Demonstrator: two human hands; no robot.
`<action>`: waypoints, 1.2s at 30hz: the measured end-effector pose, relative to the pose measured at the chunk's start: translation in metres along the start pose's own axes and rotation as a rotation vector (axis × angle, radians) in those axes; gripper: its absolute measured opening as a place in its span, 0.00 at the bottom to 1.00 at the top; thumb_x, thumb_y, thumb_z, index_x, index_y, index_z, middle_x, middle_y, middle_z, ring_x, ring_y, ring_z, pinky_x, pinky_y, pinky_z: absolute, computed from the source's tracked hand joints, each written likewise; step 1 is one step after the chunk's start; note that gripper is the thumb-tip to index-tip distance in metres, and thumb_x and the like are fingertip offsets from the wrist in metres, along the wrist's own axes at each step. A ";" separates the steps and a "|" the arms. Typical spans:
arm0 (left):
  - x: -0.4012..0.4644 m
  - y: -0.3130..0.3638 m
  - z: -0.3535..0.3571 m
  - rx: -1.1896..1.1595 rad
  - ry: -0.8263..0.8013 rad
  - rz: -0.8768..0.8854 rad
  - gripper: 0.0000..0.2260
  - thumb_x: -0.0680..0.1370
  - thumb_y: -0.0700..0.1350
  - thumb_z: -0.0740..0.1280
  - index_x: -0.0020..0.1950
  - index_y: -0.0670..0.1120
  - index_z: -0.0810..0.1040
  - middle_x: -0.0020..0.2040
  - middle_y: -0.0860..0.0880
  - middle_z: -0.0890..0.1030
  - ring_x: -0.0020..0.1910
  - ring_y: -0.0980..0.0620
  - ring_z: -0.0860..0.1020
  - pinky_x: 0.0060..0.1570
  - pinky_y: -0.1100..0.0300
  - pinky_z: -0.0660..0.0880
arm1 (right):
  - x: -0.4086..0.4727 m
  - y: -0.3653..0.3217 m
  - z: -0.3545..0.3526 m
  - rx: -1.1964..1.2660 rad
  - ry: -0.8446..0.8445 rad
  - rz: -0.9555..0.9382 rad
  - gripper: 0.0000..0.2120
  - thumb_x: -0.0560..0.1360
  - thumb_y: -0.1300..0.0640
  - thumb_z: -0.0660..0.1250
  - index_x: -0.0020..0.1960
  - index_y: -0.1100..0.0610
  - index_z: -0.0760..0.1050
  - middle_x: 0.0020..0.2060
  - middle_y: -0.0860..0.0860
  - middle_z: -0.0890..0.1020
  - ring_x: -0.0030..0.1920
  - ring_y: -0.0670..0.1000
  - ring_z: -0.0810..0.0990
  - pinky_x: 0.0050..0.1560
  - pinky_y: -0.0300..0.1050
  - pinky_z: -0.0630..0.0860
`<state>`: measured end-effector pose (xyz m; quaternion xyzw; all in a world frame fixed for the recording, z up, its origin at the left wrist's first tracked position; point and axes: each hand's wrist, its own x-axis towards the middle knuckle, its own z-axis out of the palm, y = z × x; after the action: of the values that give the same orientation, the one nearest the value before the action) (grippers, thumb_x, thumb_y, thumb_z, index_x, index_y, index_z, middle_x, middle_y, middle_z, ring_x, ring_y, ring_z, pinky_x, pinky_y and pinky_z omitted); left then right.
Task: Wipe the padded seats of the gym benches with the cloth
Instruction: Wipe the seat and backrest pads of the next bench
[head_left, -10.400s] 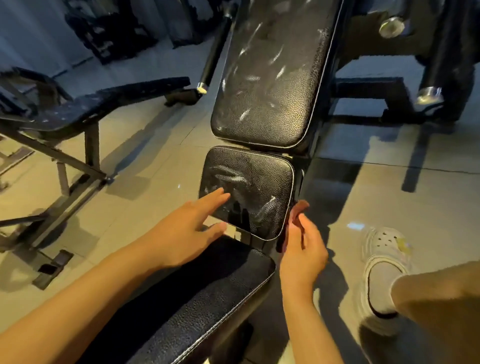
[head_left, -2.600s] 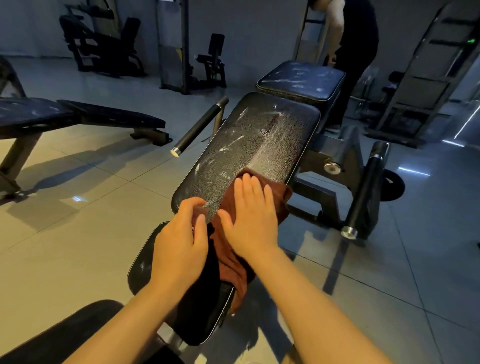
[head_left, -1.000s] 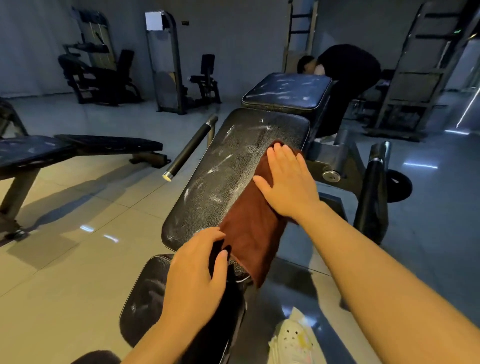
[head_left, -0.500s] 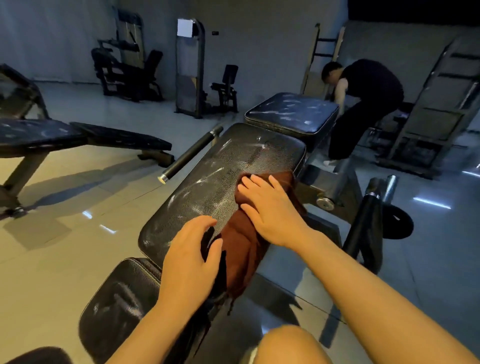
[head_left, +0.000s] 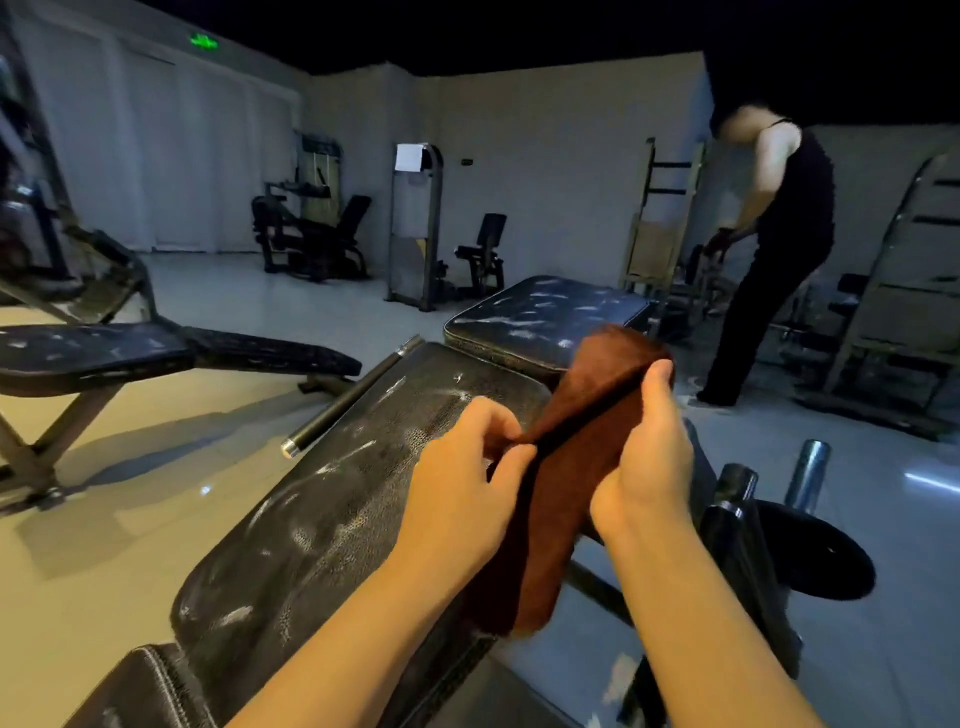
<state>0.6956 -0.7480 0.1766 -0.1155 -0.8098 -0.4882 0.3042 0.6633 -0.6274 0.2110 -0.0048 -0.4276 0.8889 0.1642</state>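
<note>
Both hands hold the cloth (head_left: 561, 499) lifted off the pad: left hand (head_left: 462, 493) pinches one edge between thumb and curled fingers, right hand (head_left: 647, 462) grips the far fold with its thumb on top. I read this as refolding, to bring up a fresh face (judgement only). Cloth hangs over the long backrest pad (head_left: 332, 525), at its 3 o'clock edge, lower end draping beside it. White smears cover that pad and the square pad (head_left: 540, 317) at 12 o'clock, so wiping looks far from done. Another bench (head_left: 104, 348) sits at 9 o'clock.
</note>
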 end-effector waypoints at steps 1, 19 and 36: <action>0.015 0.010 0.005 0.020 0.006 0.043 0.10 0.77 0.43 0.69 0.42 0.53 0.71 0.37 0.56 0.79 0.39 0.57 0.78 0.42 0.62 0.73 | 0.013 -0.013 0.002 -0.006 0.019 -0.087 0.20 0.81 0.44 0.59 0.70 0.51 0.71 0.58 0.50 0.80 0.58 0.51 0.79 0.55 0.49 0.77; 0.071 -0.030 0.033 0.538 -0.075 0.139 0.20 0.80 0.61 0.51 0.70 0.58 0.66 0.67 0.62 0.71 0.66 0.60 0.68 0.69 0.58 0.61 | 0.210 -0.015 -0.009 -1.824 -0.522 -0.505 0.27 0.84 0.43 0.44 0.79 0.53 0.57 0.78 0.49 0.56 0.78 0.48 0.52 0.77 0.49 0.45; 0.081 -0.045 0.038 0.446 0.062 0.113 0.22 0.77 0.60 0.43 0.57 0.55 0.73 0.46 0.54 0.81 0.53 0.51 0.77 0.55 0.64 0.61 | 0.139 0.002 -0.003 -1.765 -0.800 -0.715 0.25 0.83 0.45 0.51 0.78 0.49 0.58 0.77 0.44 0.59 0.77 0.43 0.53 0.73 0.40 0.41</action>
<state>0.5956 -0.7465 0.1804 -0.0754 -0.8802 -0.2829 0.3736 0.5321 -0.5850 0.2263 0.2997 -0.9274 0.0947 0.2027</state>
